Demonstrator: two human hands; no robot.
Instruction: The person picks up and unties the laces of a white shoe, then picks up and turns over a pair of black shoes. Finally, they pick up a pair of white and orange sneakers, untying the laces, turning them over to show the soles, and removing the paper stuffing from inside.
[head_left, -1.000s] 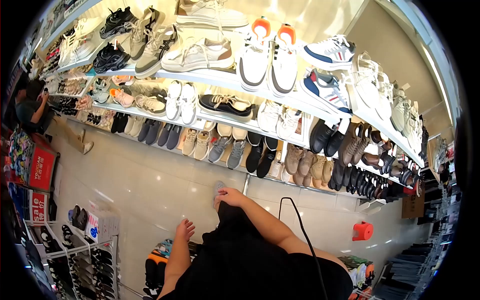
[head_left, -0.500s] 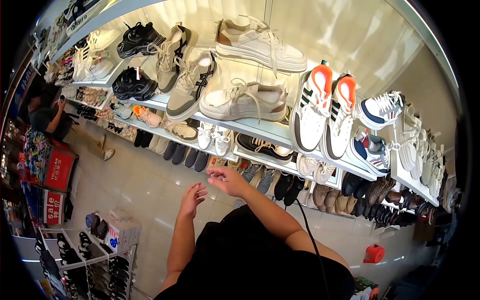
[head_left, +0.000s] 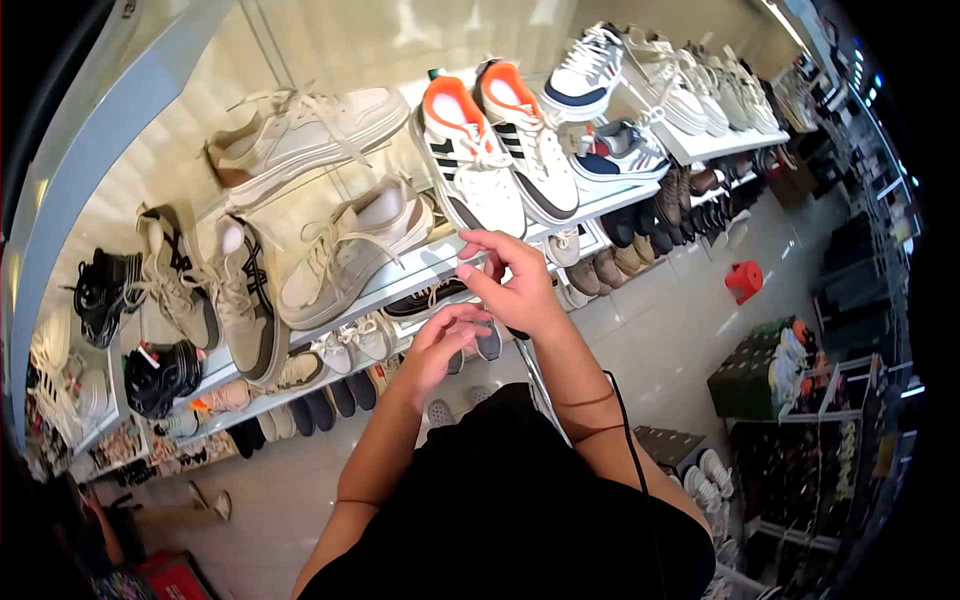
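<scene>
My right hand [head_left: 512,285] is raised just below the toe of a white sneaker with an orange lining [head_left: 465,165], its fingers loosely curled and apart. A matching white sneaker [head_left: 535,165] stands beside that one on the upper shelf [head_left: 405,280]. Lower and to the left is my left hand [head_left: 445,345], palm turned inward and fingers spread, overlapping the lower rows of shoes in this view. Neither hand holds anything. Left of the orange-lined pair, a beige sneaker [head_left: 345,255] rests tilted at the shelf edge, with another beige sneaker [head_left: 310,140] behind it.
White-and-navy sneakers [head_left: 620,155] stand farther right on the shelf. Dark and grey-toned sneakers [head_left: 245,290] fill its left part. A red stool [head_left: 744,282] is on the tiled floor [head_left: 640,350]. Shoe racks [head_left: 800,460] stand at lower right. A person's legs [head_left: 175,515] show at lower left.
The view has swung to the right, so the shelf's shoes sit farther left. Both hands, still empty, now appear nearer the orange-lined sneakers. More racks show on the right.
</scene>
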